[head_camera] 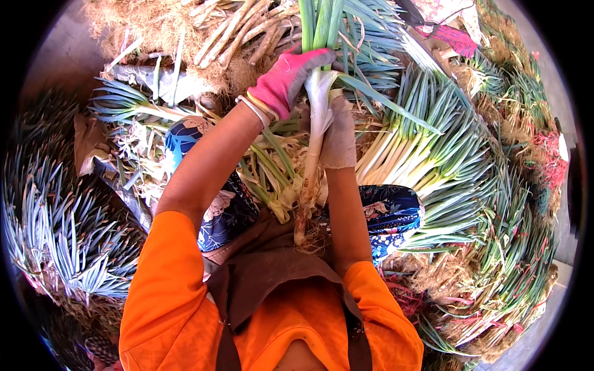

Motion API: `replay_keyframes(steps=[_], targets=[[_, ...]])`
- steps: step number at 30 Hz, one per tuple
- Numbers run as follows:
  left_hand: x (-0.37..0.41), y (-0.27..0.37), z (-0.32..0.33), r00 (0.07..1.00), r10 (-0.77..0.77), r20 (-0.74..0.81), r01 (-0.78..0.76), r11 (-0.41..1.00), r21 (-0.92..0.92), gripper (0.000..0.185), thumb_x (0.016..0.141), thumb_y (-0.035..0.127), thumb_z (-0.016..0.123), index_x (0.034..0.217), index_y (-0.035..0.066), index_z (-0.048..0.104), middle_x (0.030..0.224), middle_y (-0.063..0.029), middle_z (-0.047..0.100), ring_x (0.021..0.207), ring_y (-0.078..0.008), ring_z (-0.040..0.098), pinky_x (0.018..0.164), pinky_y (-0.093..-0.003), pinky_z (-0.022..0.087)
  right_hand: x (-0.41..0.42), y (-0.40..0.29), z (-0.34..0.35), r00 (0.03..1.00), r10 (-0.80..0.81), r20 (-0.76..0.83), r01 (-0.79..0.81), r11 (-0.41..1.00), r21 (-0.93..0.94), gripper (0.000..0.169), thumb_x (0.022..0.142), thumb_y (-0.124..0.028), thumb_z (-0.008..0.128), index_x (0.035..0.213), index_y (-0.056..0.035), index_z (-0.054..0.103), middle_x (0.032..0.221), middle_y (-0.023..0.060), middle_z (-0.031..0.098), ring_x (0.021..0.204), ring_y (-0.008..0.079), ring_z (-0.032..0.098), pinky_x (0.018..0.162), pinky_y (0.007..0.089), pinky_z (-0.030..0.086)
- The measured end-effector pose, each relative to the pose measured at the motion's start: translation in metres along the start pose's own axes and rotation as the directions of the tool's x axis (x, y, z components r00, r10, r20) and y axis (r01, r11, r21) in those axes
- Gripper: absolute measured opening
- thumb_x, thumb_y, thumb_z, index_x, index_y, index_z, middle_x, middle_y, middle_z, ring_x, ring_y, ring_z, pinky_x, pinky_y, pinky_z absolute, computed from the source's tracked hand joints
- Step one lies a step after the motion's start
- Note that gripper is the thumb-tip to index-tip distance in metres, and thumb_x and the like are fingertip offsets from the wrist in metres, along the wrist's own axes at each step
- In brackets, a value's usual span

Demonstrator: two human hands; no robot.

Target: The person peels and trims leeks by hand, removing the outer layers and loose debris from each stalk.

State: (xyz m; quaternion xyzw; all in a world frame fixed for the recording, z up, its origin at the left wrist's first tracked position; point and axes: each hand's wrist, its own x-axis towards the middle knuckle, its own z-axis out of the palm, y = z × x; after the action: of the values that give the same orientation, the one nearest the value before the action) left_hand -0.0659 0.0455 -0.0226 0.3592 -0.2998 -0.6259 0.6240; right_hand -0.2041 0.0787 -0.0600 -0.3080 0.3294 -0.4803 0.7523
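Observation:
A thick green onion stalk (314,143) is held upright before my chest, its root end pointing toward my apron. My left hand (290,79), in a pink glove with a grey palm, is closed around its green leaves near the top. Lower down, my right hand (341,132) in a pale, soiled glove wraps the white shank from behind and the right; its fingers are partly hidden. Loose skin lifts from the shank beside that glove. One long green leaf (390,103) bends away to the right.
Cleaned green onions (394,153) fan out on the right. Untrimmed stalks with roots (236,35) are heaped ahead. Peeled skins (278,181) litter the space between my knees. Bundles with red ties (506,278) line the far right, and more onion tops (69,246) stand at left.

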Motion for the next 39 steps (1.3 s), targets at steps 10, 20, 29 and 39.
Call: replay_keyframes(steps=[10,20,29,39], targets=[[0.001,-0.003,0.001,0.993,0.091,-0.079,-0.078,0.984,0.158,0.035,0.084,0.024,0.071,0.112,0.003,0.063,0.1,-0.0045,0.066,0.086,-0.0137,0.06,0.075,-0.0297,0.052,0.016,-0.017,0.035,0.956,-0.143,-0.257,0.14,0.99,-0.029,0.013,0.085,-0.014,0.065,0.091,-0.0043,0.06,0.081,0.0026,0.06,0.068,0.0121,0.058,0.059,0.0263,0.048],[0.003,0.017,-0.025,0.993,0.026,-0.115,-0.055,0.964,-0.259,0.026,0.094,0.026,0.051,0.108,0.005,0.054,0.096,-0.0136,0.066,0.078,-0.0255,0.066,0.078,-0.0431,0.057,-0.041,0.008,-0.015,0.988,-0.153,-0.019,0.133,0.908,-0.397,0.019,0.082,-0.009,0.058,0.1,-0.0005,0.061,0.081,0.0045,0.06,0.074,0.0117,0.058,0.067,0.0271,0.05],[0.008,0.056,-0.046,0.961,-0.002,-0.278,-0.108,0.918,-0.383,0.031,0.092,0.032,0.044,0.09,0.004,0.058,0.067,-0.0092,0.056,0.055,-0.0208,0.054,0.051,-0.0314,0.049,-0.144,0.022,-0.095,0.945,0.314,0.093,-0.089,0.519,-0.85,0.014,0.075,-0.013,0.062,0.086,-0.0039,0.06,0.075,0.0033,0.061,0.07,0.0137,0.059,0.066,0.0282,0.05],[0.011,0.053,-0.057,0.961,0.038,-0.274,-0.112,0.959,-0.262,0.029,0.096,0.032,0.045,0.084,0.008,0.055,0.067,-0.0075,0.054,0.054,-0.0215,0.052,0.049,-0.0319,0.047,-0.162,-0.034,-0.085,0.815,0.478,-0.326,-0.272,-0.18,-0.945,0.044,0.074,-0.025,0.073,0.108,-0.0012,0.059,0.081,0.0107,0.064,0.073,0.0215,0.063,0.069,0.0327,0.051]])
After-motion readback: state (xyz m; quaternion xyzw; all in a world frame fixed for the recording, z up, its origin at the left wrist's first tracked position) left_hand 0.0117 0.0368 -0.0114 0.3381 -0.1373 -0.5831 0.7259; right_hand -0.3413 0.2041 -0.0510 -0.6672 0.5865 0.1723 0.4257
